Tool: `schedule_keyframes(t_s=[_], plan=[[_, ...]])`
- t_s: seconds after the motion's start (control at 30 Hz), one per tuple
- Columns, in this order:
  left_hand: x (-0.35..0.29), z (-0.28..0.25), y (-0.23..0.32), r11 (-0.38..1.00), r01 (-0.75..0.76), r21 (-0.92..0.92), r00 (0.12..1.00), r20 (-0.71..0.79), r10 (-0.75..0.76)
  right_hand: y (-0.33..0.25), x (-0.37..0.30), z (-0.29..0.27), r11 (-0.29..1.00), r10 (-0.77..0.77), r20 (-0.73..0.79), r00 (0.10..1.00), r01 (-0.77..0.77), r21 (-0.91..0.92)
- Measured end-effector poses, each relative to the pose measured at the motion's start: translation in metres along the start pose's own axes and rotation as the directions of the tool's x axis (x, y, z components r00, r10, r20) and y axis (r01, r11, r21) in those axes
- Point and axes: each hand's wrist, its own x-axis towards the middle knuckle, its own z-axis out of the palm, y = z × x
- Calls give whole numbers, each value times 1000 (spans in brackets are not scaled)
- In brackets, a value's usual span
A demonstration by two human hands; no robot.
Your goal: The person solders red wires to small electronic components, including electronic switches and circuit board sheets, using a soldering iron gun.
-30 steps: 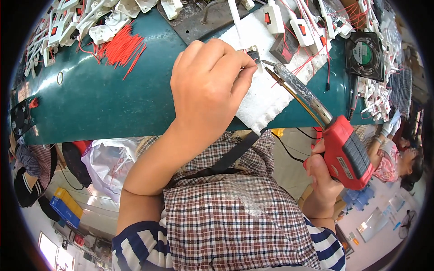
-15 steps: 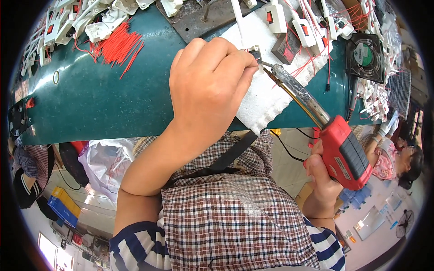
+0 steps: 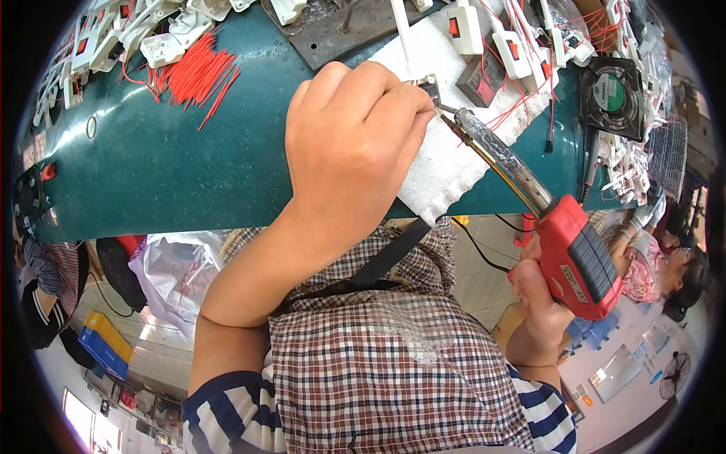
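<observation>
My left hand [image 3: 352,144] is closed in a pinch above the white foam sheet [image 3: 442,178]. Its fingertips meet beside a small black switch part [image 3: 429,91] in a white plastic housing; what lies between them is hidden. My right hand [image 3: 538,295] grips a red and black soldering gun [image 3: 578,257] by its handle. The gun's long metal barrel points up and left, and its tip is close to my left fingertips and the switch part. Several white housings with red rocker switches [image 3: 463,30] and red wires lie at the far end of the foam.
A bundle of cut red wires [image 3: 198,72] lies at the left on the green table [image 3: 166,174]. A rusty metal plate [image 3: 321,45] is at the back. At the right stands a small black fan [image 3: 611,94]. Another person [image 3: 643,265] sits beyond it, hands near white parts.
My left hand has shifted very slightly to the right. The soldering gun and my right hand are practically still, the tip remaining by the switch part.
</observation>
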Motion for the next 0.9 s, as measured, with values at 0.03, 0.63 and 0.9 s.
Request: schedule_keyframes(t_s=[0.03,0.63,0.9], plan=[[0,0,0,1000,0,0,1000,0,0,-1,0,0,1000,26,-4,1000,-26,1],[-1,3,0,1000,-19,14,1000,-22,20,4,0,-1,998,-61,-2,998,61,-17],[-2,4,0,1000,-4,19,1000,-29,5,3,-3,0,999,0,-20,1000,1,40]])
